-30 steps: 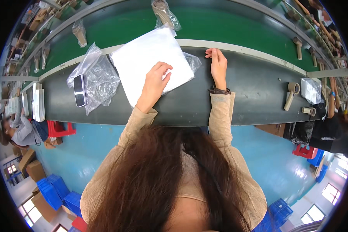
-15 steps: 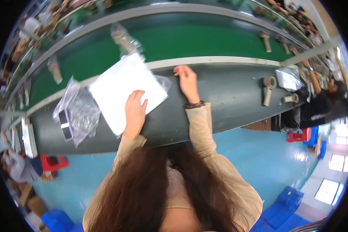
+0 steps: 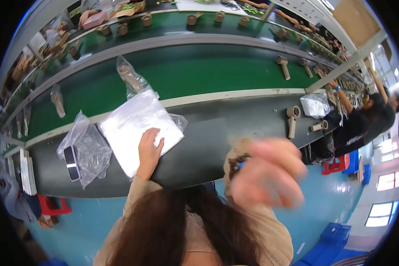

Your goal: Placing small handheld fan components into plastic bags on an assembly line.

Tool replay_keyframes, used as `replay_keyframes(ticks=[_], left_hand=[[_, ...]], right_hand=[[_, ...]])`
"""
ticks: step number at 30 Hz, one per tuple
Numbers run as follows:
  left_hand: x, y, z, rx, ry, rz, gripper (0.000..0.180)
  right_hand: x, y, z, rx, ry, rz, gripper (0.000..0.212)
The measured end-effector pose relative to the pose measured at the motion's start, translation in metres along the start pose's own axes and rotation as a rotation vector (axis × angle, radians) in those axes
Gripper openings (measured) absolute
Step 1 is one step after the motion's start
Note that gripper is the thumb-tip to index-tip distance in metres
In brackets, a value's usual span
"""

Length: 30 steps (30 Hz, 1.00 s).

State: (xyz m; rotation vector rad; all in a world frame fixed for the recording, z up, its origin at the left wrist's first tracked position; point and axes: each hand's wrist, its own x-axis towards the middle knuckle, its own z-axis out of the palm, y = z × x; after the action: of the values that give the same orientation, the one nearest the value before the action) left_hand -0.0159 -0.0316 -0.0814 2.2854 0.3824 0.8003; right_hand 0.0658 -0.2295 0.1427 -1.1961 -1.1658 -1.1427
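My left hand (image 3: 150, 153) lies with its fingers outstretched on a stack of white, see-through plastic bags (image 3: 133, 119) on the dark worktop. My right hand (image 3: 270, 173) is raised close to the camera, right of the stack and over the worktop's near edge. Motion smears its fingers, so whether anything is in them cannot be made out. Left of the stack lie crumpled clear plastic bags (image 3: 93, 148), with a phone (image 3: 72, 163) on them. Past the stack's far corner a beige handheld fan (image 3: 128, 76) in a clear bag rests on the green conveyor belt.
Two unbagged beige fans, one upright-lying (image 3: 292, 120) and one sideways (image 3: 319, 126), lie at the worktop's right beside a white plastic packet (image 3: 315, 105). A person in dark clothes (image 3: 368, 119) works further right. Red stools (image 3: 53, 205) stand on the blue floor.
My right hand has left the worktop beside the stack and come up and back toward the camera. My left hand stays on the stack. The view has tilted to show more of the far side.
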Motion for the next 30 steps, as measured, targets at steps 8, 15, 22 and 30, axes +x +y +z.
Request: replay_keyframes(ticks=[8,15,22,30], left_hand=[[-0.003,-0.009,0.003,0.051,0.039,0.047,0.027],[0.003,-0.002,0.012,0.026,0.026,0.036,0.026],[-0.003,-0.003,0.004,-0.004,0.007,-0.015,0.024],[-0.001,-0.007,0.008,0.053,0.039,0.041,0.024]], right_hand=[[0.037,-0.011,-0.002,-0.128,0.039,-0.392,0.069],[0.025,-0.021,-0.006,-0.18,0.27,-0.3,0.062],[0.012,-0.021,0.006,-0.039,0.23,-0.332,0.062],[0.022,-0.042,0.012,0.137,-0.159,0.181,0.072]])
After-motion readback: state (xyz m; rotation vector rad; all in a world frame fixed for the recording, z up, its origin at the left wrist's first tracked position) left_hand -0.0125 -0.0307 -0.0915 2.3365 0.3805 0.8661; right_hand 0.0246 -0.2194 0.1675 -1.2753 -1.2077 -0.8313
